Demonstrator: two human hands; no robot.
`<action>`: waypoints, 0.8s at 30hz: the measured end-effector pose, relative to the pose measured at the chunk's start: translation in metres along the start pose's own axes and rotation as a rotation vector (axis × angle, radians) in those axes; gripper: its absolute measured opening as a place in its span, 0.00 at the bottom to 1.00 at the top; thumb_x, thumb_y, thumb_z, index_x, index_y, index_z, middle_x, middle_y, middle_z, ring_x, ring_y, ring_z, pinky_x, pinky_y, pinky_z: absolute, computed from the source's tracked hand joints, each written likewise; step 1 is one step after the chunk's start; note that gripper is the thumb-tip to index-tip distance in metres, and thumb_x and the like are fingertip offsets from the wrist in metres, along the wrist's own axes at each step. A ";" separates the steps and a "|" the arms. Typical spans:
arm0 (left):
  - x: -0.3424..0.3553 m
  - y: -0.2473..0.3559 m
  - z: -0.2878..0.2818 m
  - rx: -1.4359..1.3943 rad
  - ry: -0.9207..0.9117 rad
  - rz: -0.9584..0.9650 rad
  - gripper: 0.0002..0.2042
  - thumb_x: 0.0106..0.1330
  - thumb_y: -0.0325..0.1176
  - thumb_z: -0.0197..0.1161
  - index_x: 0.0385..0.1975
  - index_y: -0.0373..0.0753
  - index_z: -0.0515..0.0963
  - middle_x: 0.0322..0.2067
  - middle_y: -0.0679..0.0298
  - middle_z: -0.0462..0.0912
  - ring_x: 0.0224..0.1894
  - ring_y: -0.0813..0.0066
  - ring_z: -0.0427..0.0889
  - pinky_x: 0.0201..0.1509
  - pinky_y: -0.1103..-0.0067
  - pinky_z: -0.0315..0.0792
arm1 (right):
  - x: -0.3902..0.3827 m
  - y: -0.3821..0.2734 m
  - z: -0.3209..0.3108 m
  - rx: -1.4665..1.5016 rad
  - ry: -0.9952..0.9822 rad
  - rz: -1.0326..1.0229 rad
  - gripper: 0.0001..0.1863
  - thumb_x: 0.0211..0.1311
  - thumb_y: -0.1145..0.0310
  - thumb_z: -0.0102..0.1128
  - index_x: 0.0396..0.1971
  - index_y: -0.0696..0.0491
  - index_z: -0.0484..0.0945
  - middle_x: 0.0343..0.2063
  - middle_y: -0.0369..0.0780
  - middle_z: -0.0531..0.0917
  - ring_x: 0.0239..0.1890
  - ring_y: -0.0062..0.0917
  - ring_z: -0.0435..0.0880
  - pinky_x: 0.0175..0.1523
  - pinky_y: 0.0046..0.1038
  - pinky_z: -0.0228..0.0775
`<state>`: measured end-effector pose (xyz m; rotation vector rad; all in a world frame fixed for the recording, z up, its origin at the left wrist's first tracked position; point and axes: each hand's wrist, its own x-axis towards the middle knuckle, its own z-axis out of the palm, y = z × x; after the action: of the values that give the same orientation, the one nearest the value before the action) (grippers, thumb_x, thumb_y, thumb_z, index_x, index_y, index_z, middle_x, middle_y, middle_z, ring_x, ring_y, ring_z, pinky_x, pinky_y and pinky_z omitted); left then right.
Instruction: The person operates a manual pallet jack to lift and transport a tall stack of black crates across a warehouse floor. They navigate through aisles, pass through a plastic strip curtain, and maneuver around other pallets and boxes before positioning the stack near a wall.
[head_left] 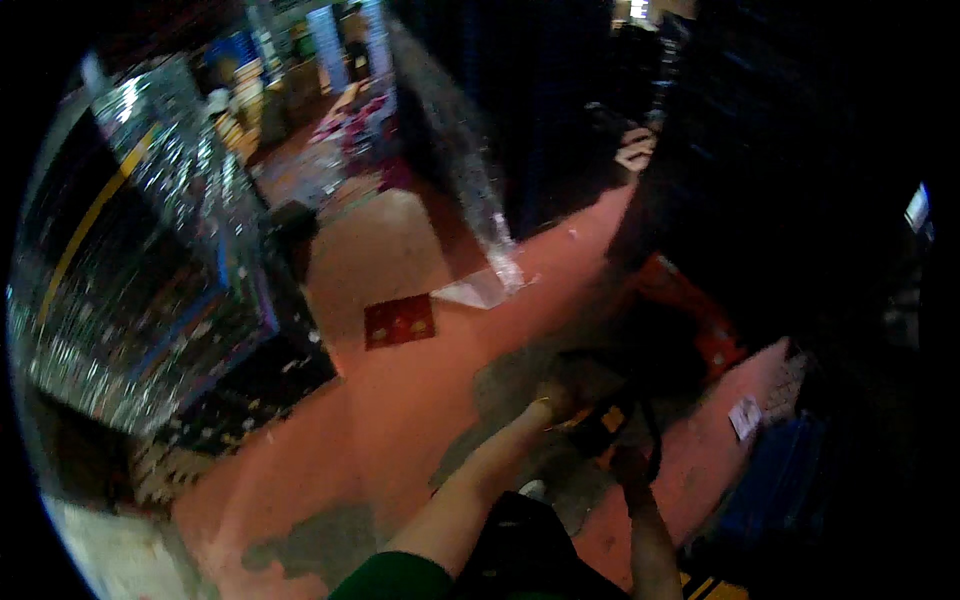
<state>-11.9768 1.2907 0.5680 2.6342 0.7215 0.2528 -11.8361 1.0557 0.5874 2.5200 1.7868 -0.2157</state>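
In the dim lower middle, my left hand (558, 398) is closed on a dark looped handle (652, 440), which looks like that of a pallet jack. My right hand (628, 462) grips the lower right part of the same handle. Both sets of fingers are partly lost in shadow. Beyond the handle lies a red metal part (700, 320), mostly hidden in darkness.
Plastic-wrapped stacks (160, 230) stand at left. Dark tall stacks (750, 180) fill the upper right. A red plate-like piece (398, 320) lies on the worn pink floor (330, 440). Blue plastic objects (770, 480) sit at lower right. Cluttered goods (350, 130) stand farther back.
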 end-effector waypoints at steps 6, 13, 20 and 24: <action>-0.109 -0.006 -0.031 -0.065 0.023 0.045 0.28 0.62 0.57 0.50 0.59 0.49 0.67 0.59 0.53 0.67 0.68 0.44 0.48 0.64 0.57 0.58 | -0.072 -0.073 0.030 0.024 -0.067 0.093 0.13 0.57 0.66 0.53 0.38 0.57 0.79 0.39 0.45 0.82 0.36 0.36 0.80 0.40 0.32 0.72; -0.239 -0.042 -0.040 0.132 -0.024 0.200 0.24 0.63 0.54 0.50 0.55 0.51 0.70 0.58 0.58 0.67 0.66 0.45 0.52 0.68 0.57 0.47 | -0.152 -0.186 0.034 0.036 -0.040 0.146 0.13 0.57 0.65 0.53 0.37 0.56 0.79 0.38 0.44 0.82 0.35 0.35 0.80 0.39 0.32 0.72; -0.385 -0.059 -0.048 0.099 -0.122 0.237 0.14 0.67 0.46 0.49 0.45 0.50 0.77 0.56 0.59 0.68 0.63 0.49 0.58 0.64 0.54 0.54 | -0.256 -0.297 0.007 0.101 0.089 0.194 0.13 0.57 0.65 0.54 0.36 0.56 0.79 0.37 0.44 0.82 0.35 0.35 0.80 0.39 0.32 0.72; -0.456 -0.067 -0.089 0.273 -0.062 0.351 0.16 0.66 0.47 0.51 0.44 0.45 0.77 0.51 0.56 0.72 0.61 0.52 0.61 0.58 0.56 0.64 | -0.290 -0.356 0.013 0.150 0.109 0.120 0.12 0.57 0.64 0.54 0.36 0.56 0.79 0.36 0.44 0.82 0.34 0.35 0.80 0.38 0.33 0.72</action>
<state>-12.4197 1.1351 0.5898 3.0069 0.2835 0.1776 -12.2669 0.9012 0.6305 2.7838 1.7082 -0.2184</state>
